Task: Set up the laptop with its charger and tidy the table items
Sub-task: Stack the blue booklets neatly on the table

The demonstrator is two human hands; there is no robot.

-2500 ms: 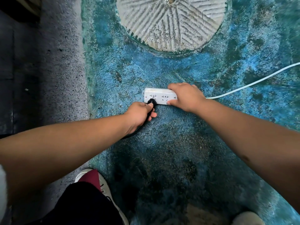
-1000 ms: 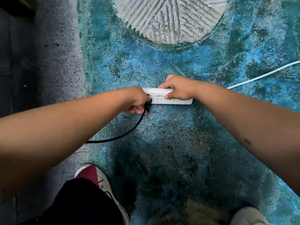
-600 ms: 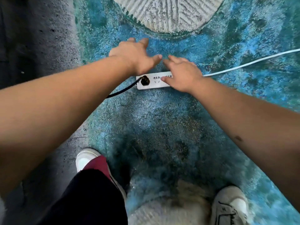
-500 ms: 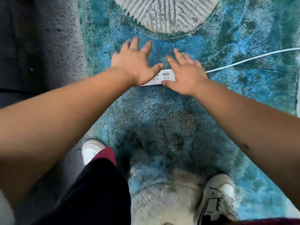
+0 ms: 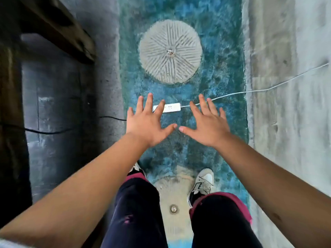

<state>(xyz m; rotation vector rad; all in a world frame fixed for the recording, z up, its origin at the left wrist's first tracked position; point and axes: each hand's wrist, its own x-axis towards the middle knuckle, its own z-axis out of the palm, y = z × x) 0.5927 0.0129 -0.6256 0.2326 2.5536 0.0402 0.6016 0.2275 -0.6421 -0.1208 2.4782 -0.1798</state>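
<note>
A white power strip point(image 5: 171, 107) lies on the blue carpet far below me. Its white cord point(image 5: 250, 90) runs off to the right. A black charger cable point(image 5: 53, 130) trails left from the strip's left end, which my fingers hide. My left hand point(image 5: 148, 122) hovers high above the strip, fingers spread, holding nothing. My right hand point(image 5: 206, 124) floats beside it, also spread and empty, with the thumbs nearly touching.
A round pale patterned patch point(image 5: 170, 51) sits in the blue carpet point(image 5: 223, 77) beyond the strip. Dark furniture point(image 5: 53, 33) stands on the left and a pale grey floor strip point(image 5: 286, 104) on the right. My shoes point(image 5: 204, 181) and dark trousers show below.
Earlier my left hand pushed the black plug into the strip while my right held it down. Both hands have let go and risen as the view pulled back far above the floor.
</note>
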